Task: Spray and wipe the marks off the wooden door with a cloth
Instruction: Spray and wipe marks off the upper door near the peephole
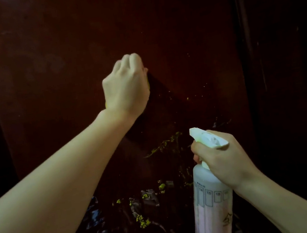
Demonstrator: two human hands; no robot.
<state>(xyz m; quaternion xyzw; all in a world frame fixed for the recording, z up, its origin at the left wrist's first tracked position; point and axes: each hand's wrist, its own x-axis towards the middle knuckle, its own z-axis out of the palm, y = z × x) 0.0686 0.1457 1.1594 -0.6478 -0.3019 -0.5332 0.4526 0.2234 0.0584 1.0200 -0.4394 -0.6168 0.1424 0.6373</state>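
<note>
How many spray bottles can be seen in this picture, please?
1. The spray bottle is at the lower right, held by the right hand around its neck, in front of the wooden door. Others may be outside the view.

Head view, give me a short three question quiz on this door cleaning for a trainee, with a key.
1. True or false: the right hand grips the spray bottle at its neck.
2. Which hand is pressed against the door? A. left B. right C. neither
3. Fill in: the bottle's nozzle points up and to the ____ in the picture.

Key
1. True.
2. A: the left hand is curled against the panel; only a sliver of something yellowish shows under it, so the cloth cannot be confirmed.
3. Left.
</note>
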